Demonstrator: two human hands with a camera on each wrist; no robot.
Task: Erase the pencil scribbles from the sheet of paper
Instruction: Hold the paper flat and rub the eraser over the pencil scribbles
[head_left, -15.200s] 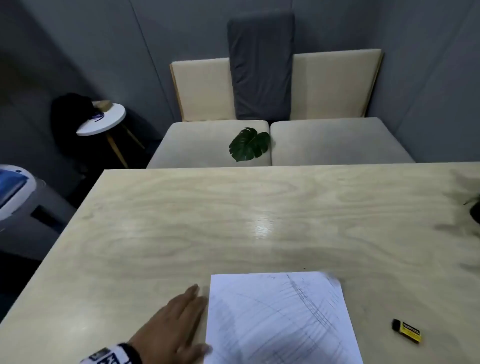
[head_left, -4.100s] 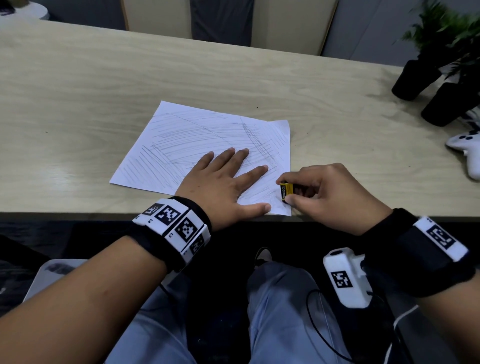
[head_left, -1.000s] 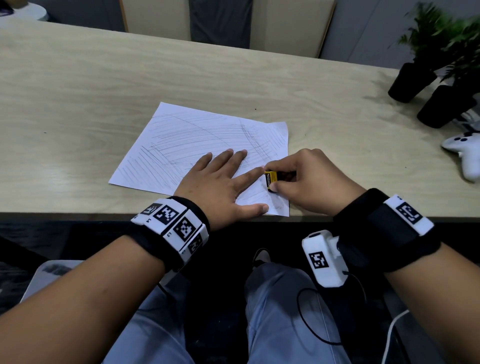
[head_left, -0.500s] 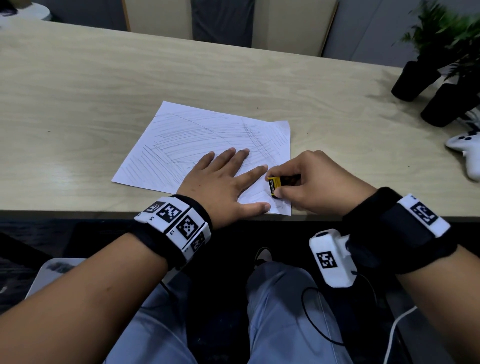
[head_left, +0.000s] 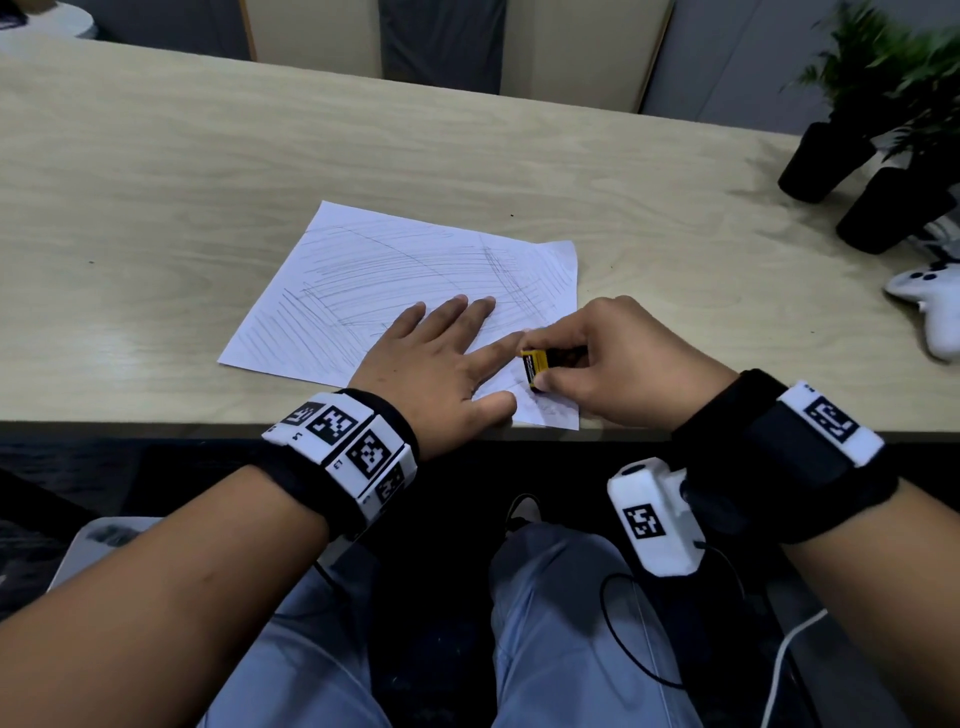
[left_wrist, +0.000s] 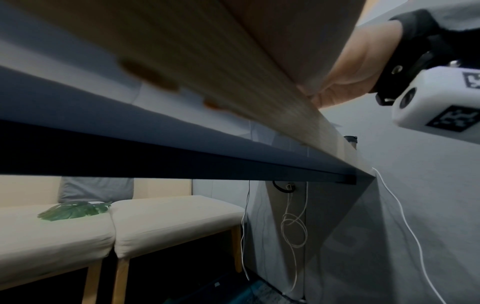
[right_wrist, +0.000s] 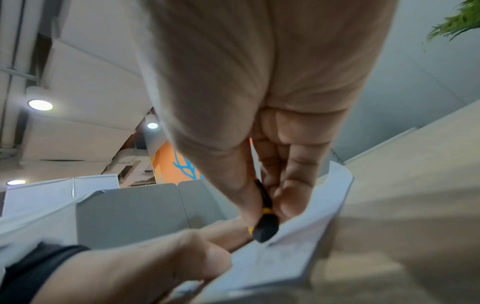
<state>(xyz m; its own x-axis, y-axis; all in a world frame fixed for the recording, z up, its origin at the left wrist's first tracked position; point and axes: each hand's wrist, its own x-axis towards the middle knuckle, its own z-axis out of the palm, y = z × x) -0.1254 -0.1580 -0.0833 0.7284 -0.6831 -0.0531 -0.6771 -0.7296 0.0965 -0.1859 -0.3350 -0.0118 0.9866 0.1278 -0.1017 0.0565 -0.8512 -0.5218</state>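
Note:
A white sheet of paper (head_left: 374, 280) covered in grey pencil scribbles lies near the front edge of the wooden table (head_left: 156, 171). My left hand (head_left: 441, 358) lies flat on the sheet's near part, fingers spread. My right hand (head_left: 613, 358) pinches a black eraser in a yellow sleeve (head_left: 535, 364) and presses its tip on the paper's near right corner, close to my left forefinger. In the right wrist view the eraser (right_wrist: 265, 228) touches the paper (right_wrist: 293, 253) beside my left thumb. The left wrist view shows only the table's edge and my right wrist.
Two black plant pots (head_left: 831, 161) stand at the table's far right. A white game controller (head_left: 930, 306) lies at the right edge. Beyond the table stands a cushioned bench (head_left: 441, 47). My knees are below the table's front edge.
Over the last second my right hand has shifted the eraser slightly back and forth on the paper's near right corner. My left hand has stayed flat on the sheet.

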